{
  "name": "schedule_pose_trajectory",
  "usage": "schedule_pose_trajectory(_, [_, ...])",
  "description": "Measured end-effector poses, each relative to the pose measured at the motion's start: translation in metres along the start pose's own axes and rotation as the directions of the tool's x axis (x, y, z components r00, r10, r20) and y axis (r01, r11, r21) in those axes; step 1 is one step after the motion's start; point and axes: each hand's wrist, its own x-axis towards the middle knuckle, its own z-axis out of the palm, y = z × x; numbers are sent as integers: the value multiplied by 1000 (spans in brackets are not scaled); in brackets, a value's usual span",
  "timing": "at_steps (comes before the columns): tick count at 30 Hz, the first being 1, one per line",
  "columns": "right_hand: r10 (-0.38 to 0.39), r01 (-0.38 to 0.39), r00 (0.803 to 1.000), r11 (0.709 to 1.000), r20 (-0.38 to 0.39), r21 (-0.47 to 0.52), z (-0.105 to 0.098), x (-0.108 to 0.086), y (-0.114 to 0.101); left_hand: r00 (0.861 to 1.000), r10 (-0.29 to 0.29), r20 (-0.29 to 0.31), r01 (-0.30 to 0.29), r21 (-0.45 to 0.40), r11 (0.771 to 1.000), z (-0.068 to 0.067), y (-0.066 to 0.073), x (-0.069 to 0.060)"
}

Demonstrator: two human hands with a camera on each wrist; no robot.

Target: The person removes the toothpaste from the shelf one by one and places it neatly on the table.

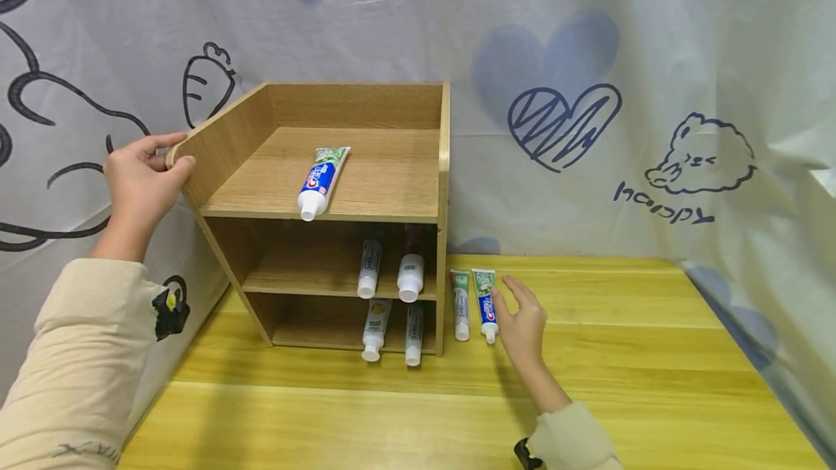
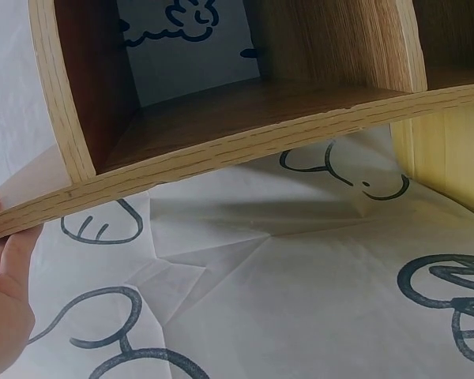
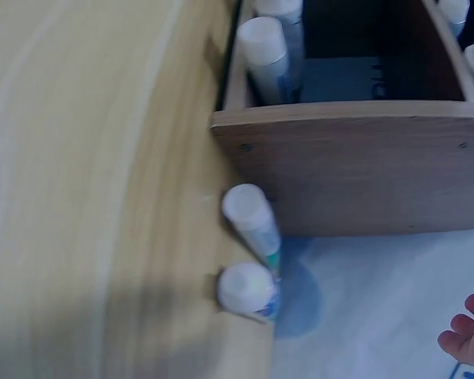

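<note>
My left hand [image 1: 145, 176] grips the upper front edge of the left side panel of a wooden shelf [image 1: 353, 89], thumb on the inner side. In the left wrist view its fingers [image 2: 16, 257] show at the panel's edge. My right hand [image 1: 525, 321] is beside a blue-and-green toothpaste tube [image 1: 486, 303], its fingers loosely extended. The right wrist view shows those fingers [image 3: 462, 328] apart from the tubes, holding nothing. A grey-and-green toothpaste tube [image 1: 461, 307] lies between that tube and the shelf. Another blue-and-green toothpaste tube [image 1: 320, 180] lies on the top tier.
On the middle tier lie two tubes, one grey [image 1: 369, 267] and one with a white cap [image 1: 410, 278]. The bottom tier holds two more, a pale tube [image 1: 375, 328] and a grey one [image 1: 414, 336]. A printed cloth [image 1: 555, 223] hangs behind the wooden table [image 1: 620, 361].
</note>
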Motion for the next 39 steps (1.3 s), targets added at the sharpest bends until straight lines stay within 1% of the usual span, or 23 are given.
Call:
schedule_pose_trajectory(2, [-12,12,1000,1000,-4,17,-2,1,-6,1000,2,-3,-2,10,1000,0,0,0])
schedule_pose_trajectory(4, [-21,21,1000,999,-4,32,-5,3,-11,1000,5,3,-4,-12,1000,0,-1,0])
schedule_pose_trajectory(8, [-35,36,999,997,-3,66,-10,4,-22,1000,8,6,-8,-29,1000,0,-1,0])
schedule_pose_trajectory(14, [-56,56,998,994,-6,92,-15,4,-35,1000,18,-8,-18,-23,1000,0,0,0])
schedule_pose_trajectory(19, [-65,66,998,991,-12,120,-17,3,-44,1000,7,3,-7,-36,999,0,0,1])
schedule_pose_trajectory(22, [-79,81,997,988,-19,134,-18,2,-50,1000,8,-1,-8,-43,999,1,0,1])
schedule_pose_trajectory(26, [-128,131,991,979,-30,158,-19,2,-60,1000,15,-11,-15,-33,999,1,0,0])
schedule_pose_trajectory(30, [-181,186,983,963,-44,194,-19,2,-69,1000,13,-10,-13,-3,1000,1,1,0])
schedule_pose_trajectory(34, [-212,219,976,947,-56,235,-18,3,-79,1000,6,-8,-6,4,1000,0,1,0])
schedule_pose_trajectory(36, [-223,230,973,940,-57,250,-18,3,-83,1000,4,-4,-4,-8,1000,0,1,0])
schedule_pose_trajectory(39, [-231,236,972,937,-51,256,-17,2,-88,1000,3,-3,-3,-8,1000,0,1,-1])
